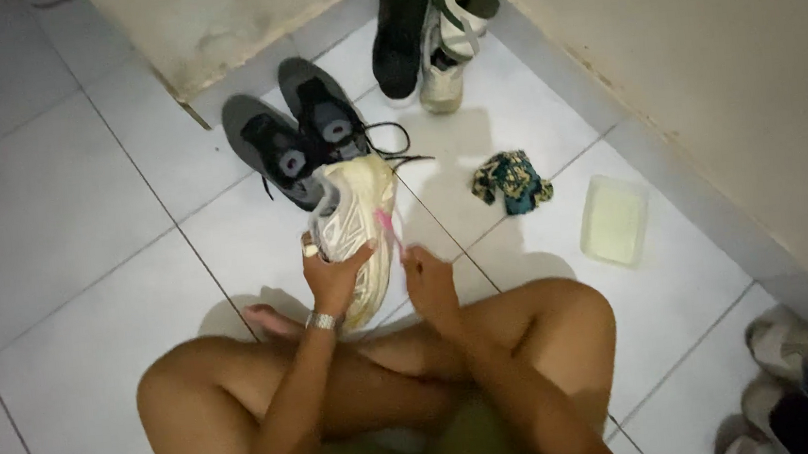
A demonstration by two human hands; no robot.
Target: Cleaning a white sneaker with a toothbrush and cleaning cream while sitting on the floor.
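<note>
The person sits cross-legged on the tiled floor (53, 219), and the left hand (333, 277) and right hand (426, 279) meet in front of the knees around a sneaker (362, 223) held upright between them. A thin brush (389, 230) lies against the sneaker's right side. Just behind the sneaker a pair of shoes (303, 134) lies side by side, touching it. Farther back, against the wall, stands another pair (426, 30). To the right lie a crumpled cloth (511, 182) and, beyond it, a shallow tub (614, 220) near the wall. More shoes (807, 377) sit at the near right.
</note>
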